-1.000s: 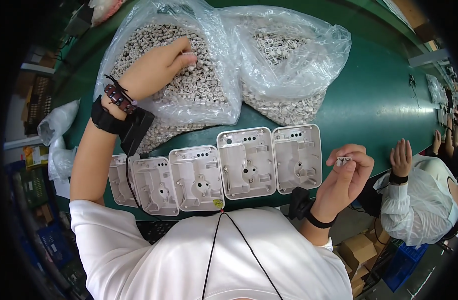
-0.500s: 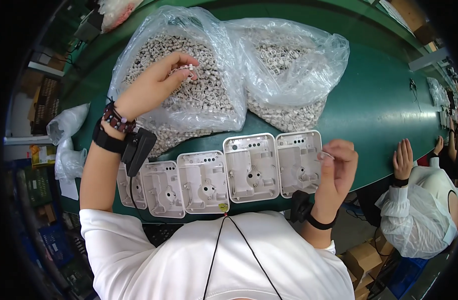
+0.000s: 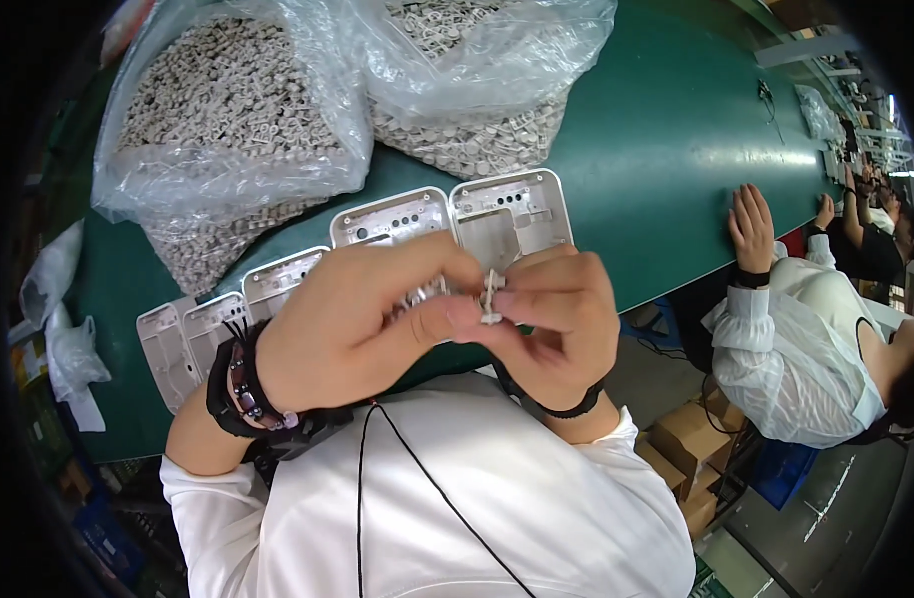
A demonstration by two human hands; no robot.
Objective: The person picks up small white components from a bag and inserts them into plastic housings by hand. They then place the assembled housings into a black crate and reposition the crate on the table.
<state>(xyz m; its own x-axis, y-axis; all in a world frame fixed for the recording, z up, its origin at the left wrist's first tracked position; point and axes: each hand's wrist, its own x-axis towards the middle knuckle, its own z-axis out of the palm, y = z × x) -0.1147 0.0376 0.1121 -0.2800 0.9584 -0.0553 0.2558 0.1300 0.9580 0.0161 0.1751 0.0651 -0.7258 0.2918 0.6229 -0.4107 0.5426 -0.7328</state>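
Observation:
Over the front of the table, my hands meet fingertip to fingertip. Between them is a small light-grey plastic part (image 3: 492, 297), pinched by my right hand (image 3: 562, 314) and touched by the thumb of my left hand (image 3: 377, 314). More small grey plastic parts (image 3: 417, 296) show inside the curled fingers of my left hand. Behind and below the hands stands a row of open light-grey plastic housings (image 3: 562, 211), partly covered by my hands and wrists. Molded ribs and dark round holes show inside them.
Two clear plastic bags, a left one (image 3: 228, 100) and a right one (image 3: 467, 125), lie on the green table (image 3: 666, 149), full of small grey parts. Crumpled plastic (image 3: 73, 344) is at the left edge. A co-worker's hand (image 3: 751, 227) rests at the table's right edge; cardboard boxes (image 3: 691, 448) stand below.
My left hand has come back from the left bag with small parts, and my right hand has moved left to meet it. The view has shifted, so bags and housings appear farther left and higher.

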